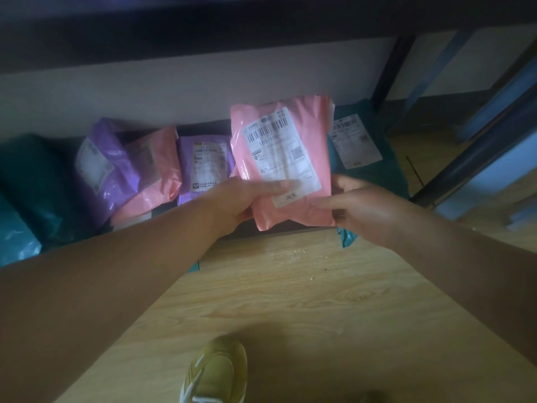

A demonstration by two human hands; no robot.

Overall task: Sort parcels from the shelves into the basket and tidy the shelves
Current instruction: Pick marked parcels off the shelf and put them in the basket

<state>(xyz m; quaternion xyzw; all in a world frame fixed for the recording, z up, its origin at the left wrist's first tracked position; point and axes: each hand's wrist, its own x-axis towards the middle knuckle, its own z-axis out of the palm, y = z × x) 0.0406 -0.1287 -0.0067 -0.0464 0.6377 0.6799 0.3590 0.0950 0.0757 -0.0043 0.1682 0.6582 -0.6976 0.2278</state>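
Both hands hold a pink parcel [290,205] with a white shipping label upright in front of the low bottom shelf. My left hand [244,199] grips its lower left edge, thumb across the label. My right hand [360,207] pinches its lower right edge. Behind it, parcels lean in a row on the shelf: a dark teal one [37,181], a purple one [101,167], a pink one [157,170], another purple one [203,164] and a teal one [360,146] at the right. No basket is in view.
A dark shelf board [203,27] runs overhead. A dark metal upright [389,71] stands at the shelf's right end, with blue rack posts [494,106] further right. The wooden floor [290,301] lies below, with my yellow shoe [215,373] at the bottom.
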